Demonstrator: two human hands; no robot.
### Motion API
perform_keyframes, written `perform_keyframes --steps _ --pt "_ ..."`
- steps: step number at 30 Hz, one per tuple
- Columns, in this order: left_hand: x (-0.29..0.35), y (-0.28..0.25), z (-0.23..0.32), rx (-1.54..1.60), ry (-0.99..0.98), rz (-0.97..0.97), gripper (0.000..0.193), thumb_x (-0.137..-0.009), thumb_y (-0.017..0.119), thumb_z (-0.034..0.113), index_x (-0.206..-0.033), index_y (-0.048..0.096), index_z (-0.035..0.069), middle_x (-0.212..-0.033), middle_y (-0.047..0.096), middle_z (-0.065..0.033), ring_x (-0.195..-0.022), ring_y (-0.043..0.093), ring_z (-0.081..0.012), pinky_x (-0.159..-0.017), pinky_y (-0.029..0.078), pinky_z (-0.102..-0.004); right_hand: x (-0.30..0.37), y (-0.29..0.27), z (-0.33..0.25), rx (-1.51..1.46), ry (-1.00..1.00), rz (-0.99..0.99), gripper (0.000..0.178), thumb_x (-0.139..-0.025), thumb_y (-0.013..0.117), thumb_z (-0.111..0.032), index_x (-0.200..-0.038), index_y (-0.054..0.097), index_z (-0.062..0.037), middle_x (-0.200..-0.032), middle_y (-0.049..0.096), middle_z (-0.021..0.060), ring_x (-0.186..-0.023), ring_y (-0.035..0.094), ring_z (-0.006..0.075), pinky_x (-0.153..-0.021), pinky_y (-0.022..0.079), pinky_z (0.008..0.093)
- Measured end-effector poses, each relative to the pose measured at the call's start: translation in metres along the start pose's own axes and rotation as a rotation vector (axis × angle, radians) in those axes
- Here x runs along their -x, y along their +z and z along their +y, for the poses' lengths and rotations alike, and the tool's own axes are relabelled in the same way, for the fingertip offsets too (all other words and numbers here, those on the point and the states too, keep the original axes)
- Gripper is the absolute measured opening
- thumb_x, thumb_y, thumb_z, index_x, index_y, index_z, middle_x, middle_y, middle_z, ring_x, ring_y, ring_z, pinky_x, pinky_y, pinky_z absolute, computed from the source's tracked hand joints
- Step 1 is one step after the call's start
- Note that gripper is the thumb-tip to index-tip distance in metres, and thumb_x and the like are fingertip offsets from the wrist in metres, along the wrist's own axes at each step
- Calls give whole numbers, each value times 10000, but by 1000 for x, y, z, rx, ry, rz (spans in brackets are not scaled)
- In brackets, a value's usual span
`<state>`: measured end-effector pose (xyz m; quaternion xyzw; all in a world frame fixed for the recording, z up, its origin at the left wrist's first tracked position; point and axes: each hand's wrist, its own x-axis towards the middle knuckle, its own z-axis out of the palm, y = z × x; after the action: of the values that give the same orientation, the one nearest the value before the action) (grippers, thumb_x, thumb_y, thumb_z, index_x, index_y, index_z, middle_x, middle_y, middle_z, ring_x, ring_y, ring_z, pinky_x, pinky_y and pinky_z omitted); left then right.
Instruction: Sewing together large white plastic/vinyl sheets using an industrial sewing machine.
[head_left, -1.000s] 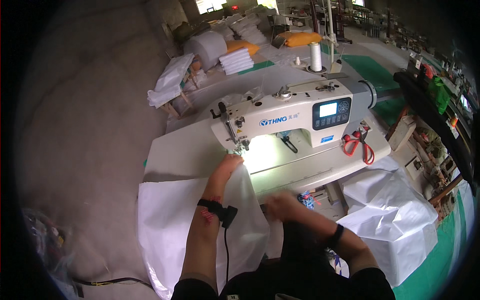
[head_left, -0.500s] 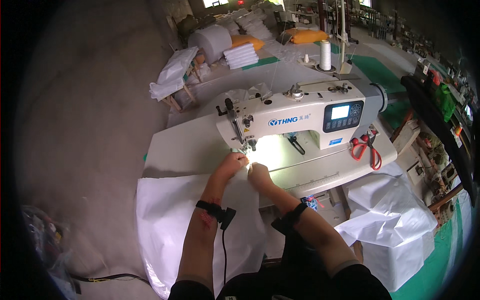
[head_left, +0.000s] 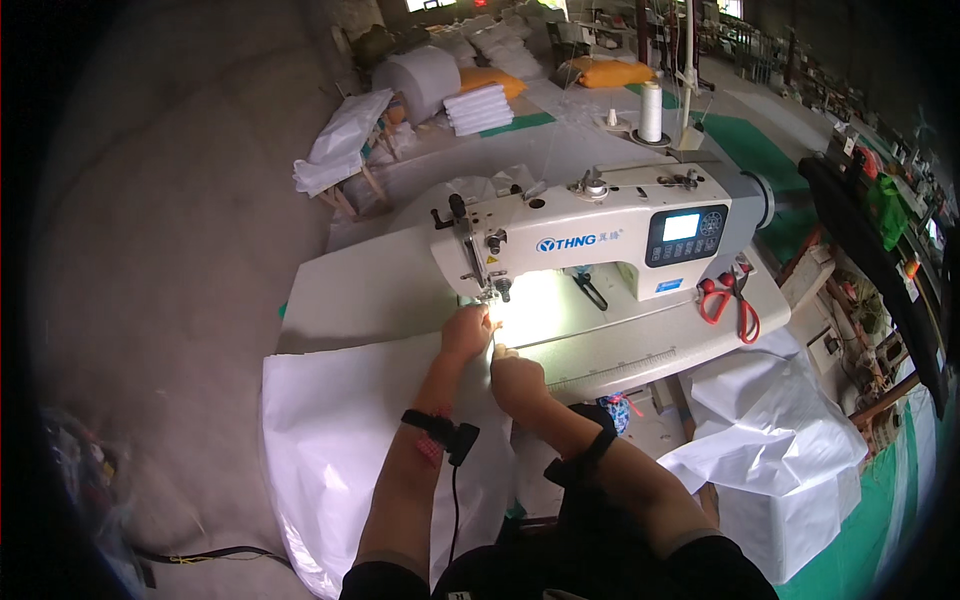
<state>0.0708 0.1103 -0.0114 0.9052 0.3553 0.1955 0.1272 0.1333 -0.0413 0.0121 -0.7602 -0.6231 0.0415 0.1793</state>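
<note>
A white industrial sewing machine [head_left: 580,235] stands on a pale table, its lamp glaring around the needle. Just before the needle, my left hand [head_left: 466,333] is closed with its fingertips pinched on the top edge of a large white plastic-like sheet [head_left: 375,430]. My right hand [head_left: 518,382] is a little nearer to me, its fingers curled on the right edge of that sheet. The sheet hangs off the table's front over my lap side. Glare and my fingers hide the exact spot under the needle.
Red-handled scissors [head_left: 740,308] lie at the machine's right end. A white thread cone [head_left: 651,112] stands behind the machine. More crumpled white sheeting [head_left: 770,430] hangs at the right. A dark bar [head_left: 880,270] runs along the far right side.
My right hand has drawn back toward me along the sheet's edge. The left hand has shifted slightly left, nearly beneath the needle, and the sheet has moved slightly left.
</note>
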Motion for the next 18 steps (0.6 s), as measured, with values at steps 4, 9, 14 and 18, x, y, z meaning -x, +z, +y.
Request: perform_keyframes --steps 4,9,14,18 --pt "5 14 4 -126 25 266 259 -762 652 251 -696 516 40 -737 590 -144 -701 557 -364 -606 437 -453 5 5 -3 55 -16 -13 424 -800 513 -96 -1177 491 95 -801 652 124 -676 668 234 -558 523 321" --pt "9 1 0 -133 -47 317 174 -730 660 228 -763 589 72 -859 611 -116 -812 558 -319 -709 445 -442 -1 7 -4 80 -31 4 422 -796 518 -106 -1167 513 94 -796 660 117 -679 668 212 -559 520 305" --pt "35 -1 3 -204 313 106 221 -757 632 210 -921 651 63 -986 628 -90 -947 555 -294 -852 424 -405 1 6 -1 48 -46 -28 227 -790 507 -91 -963 582 35 -724 657 112 -683 667 236 -593 516 342" --pt "45 6 7 -170 340 293 245 -782 633 252 -940 655 67 -1074 591 -112 -977 553 -294 -856 441 -394 1 8 0 8 -51 38 203 -797 503 -101 -917 604 28 -732 659 112 -690 668 236 -597 517 348"
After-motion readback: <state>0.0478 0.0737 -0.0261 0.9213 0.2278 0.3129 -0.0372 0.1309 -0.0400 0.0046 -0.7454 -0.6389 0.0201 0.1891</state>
